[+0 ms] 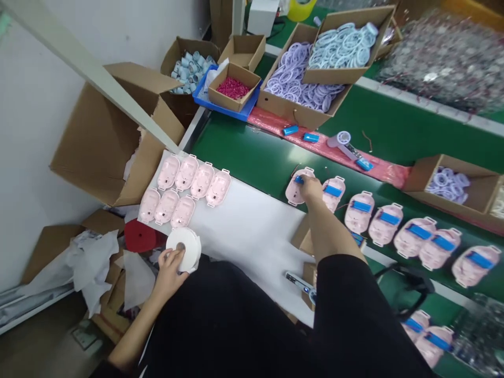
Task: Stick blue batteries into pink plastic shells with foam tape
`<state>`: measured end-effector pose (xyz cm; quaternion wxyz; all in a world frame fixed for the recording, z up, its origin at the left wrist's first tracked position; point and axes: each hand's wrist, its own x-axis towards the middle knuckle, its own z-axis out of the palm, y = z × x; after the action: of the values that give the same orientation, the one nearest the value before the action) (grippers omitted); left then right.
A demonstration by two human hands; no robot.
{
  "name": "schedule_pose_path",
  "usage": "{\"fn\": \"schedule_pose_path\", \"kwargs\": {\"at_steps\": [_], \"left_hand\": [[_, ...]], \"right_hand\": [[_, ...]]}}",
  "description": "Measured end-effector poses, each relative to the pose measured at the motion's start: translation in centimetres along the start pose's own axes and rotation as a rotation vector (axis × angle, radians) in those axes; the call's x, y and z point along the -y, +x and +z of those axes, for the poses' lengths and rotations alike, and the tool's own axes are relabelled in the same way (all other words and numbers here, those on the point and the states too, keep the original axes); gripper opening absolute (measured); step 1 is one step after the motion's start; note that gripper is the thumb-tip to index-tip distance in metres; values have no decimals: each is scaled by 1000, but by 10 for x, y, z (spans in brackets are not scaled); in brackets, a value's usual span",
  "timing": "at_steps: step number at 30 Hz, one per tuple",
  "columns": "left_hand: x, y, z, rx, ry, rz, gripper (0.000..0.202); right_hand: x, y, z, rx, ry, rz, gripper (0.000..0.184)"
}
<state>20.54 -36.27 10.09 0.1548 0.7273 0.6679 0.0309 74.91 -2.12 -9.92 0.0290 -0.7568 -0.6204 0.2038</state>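
While a white roll (191,249) is grasped by the left hand (170,269) at 8 o'clock, a blue cell (298,179) is touched by the fingertips of the right hand (312,189) at 3 o'clock, within a pink shell (293,193) set on the green bench (244,152); whether the cell is pinched or merely pressed cannot be told, since the thumb is hidden; for a sound seating, the cell is best laid crosswise, as is shown by the filled shells (381,232) ranged toward 4 o'clock, and is best pressed evenly along its length rather than at one end; any thin lead should be guided clear of the rim, lest it be trapped; the shell should be steadied against sliding, since it is not braced by the left hand; at 9 o'clock, seven shells without cells (218,187) are laid out on a white sheet (252,231), and the roll, held just beside the nearest, is best not nudged into them; at 5 o'clock, a cutter (300,283) is seen near the right sleeve (346,294), which should be lifted clear of it.
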Motion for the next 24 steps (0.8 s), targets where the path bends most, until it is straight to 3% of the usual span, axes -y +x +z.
{"fn": "schedule_pose_path", "kwargs": {"at_steps": [3,5,7,11,13,15,17,20,22,24], "left_hand": [[-14,27,3,-41,8,21,53],[-26,47,3,-99,14,33,55],[-36,67,-1,-130,5,92,57],[-42,99,-18,-131,-24,267,67],[-35,112,-26,-147,-43,322,70],[-24,127,-33,-171,-78,363,68],[-13,147,-37,-195,-134,375,61],[-9,175,-43,-254,-276,285,53],[-13,181,-47,-286,-362,202,61],[-20,175,-51,-294,-404,177,64]], "right_hand": [[26,-21,-4,-123,185,47,47],[63,-64,-4,-130,442,53,53],[112,-129,-2,48,773,39,62],[213,-278,-4,634,1317,27,80],[250,-329,-12,791,1477,4,75],[274,-358,-19,834,1523,-26,63],[283,-369,-21,783,1484,-56,50],[272,-371,-13,552,1367,-85,38],[249,-365,-4,374,1260,-85,37],[211,-352,0,202,1116,-16,40]]}}
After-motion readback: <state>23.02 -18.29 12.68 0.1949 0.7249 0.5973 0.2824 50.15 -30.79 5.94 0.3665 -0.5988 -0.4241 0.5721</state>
